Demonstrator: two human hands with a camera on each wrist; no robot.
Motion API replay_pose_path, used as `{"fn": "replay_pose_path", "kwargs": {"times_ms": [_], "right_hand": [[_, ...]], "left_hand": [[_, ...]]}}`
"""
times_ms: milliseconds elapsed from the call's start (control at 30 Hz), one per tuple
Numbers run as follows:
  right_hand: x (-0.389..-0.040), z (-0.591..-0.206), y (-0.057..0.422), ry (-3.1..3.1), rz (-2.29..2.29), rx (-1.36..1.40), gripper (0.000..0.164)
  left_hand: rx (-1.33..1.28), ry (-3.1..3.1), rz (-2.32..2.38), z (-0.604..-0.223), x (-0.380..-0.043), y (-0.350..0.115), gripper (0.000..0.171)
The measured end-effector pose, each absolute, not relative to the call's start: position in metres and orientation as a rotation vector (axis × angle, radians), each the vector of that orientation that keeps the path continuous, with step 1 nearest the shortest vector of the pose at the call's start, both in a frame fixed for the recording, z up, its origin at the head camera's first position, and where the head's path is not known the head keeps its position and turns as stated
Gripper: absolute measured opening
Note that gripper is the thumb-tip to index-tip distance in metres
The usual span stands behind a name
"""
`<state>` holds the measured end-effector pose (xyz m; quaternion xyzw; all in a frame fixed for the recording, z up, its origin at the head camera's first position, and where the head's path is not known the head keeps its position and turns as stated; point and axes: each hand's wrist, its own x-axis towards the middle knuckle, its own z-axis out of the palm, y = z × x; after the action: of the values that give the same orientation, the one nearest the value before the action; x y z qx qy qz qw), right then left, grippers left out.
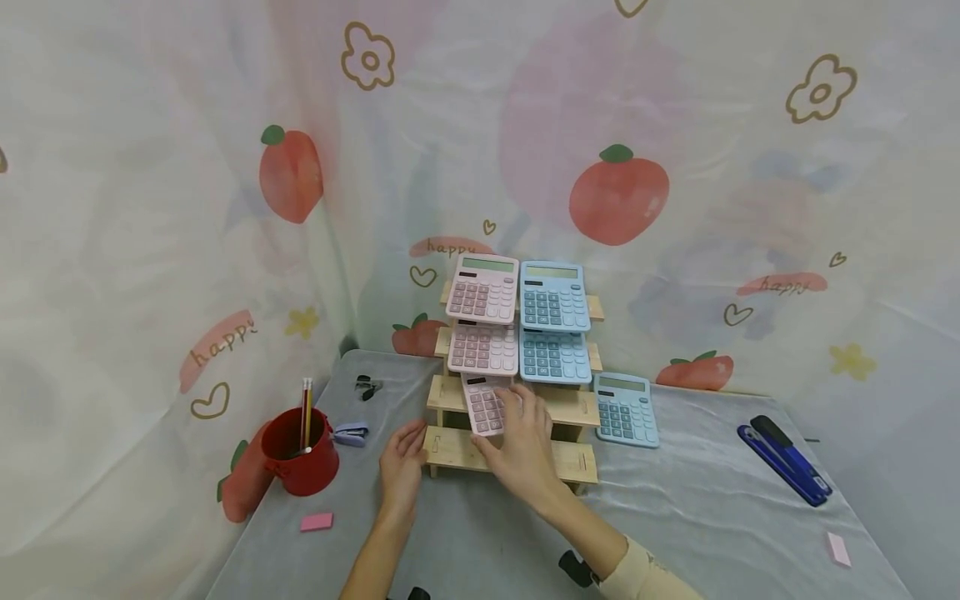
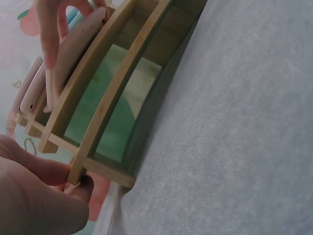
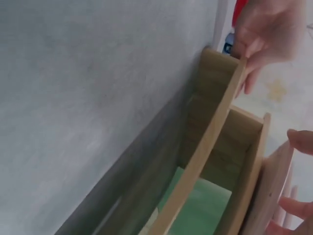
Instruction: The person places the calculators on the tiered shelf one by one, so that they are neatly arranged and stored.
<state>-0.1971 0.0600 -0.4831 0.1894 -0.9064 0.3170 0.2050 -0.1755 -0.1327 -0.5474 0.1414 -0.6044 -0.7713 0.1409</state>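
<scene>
A stepped wooden rack stands on the grey cloth, with pink calculators and blue calculators on its upper two steps. My right hand holds another pink calculator tilted against the third step. From the left wrist view that calculator's back shows, pinched by the right hand's fingers. My left hand grips the left end of the rack's lowest step. In the wrist views its thumb and fingers clasp the slat end.
One blue calculator leans at the rack's right foot. A red cup with pencils, a small purple stapler, a black clip and a pink eraser lie left. A blue stapler and another eraser lie right.
</scene>
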Motion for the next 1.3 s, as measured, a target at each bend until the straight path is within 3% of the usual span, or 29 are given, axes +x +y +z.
{"fn": "replay_pose_path", "kwargs": {"times_ms": [567, 1300], "right_hand": [[-0.195, -0.486, 0.036, -2.473, 0.899, 0.537, 0.077], [-0.181, -0.467, 0.139, -2.255, 0.808, 0.563, 0.047]], "left_hand": [[0.432, -1.751, -2.231, -0.546, -0.175, -0.133, 0.054], [0.428, -1.75, -2.218, -0.548, -0.178, -0.133, 0.054]]}}
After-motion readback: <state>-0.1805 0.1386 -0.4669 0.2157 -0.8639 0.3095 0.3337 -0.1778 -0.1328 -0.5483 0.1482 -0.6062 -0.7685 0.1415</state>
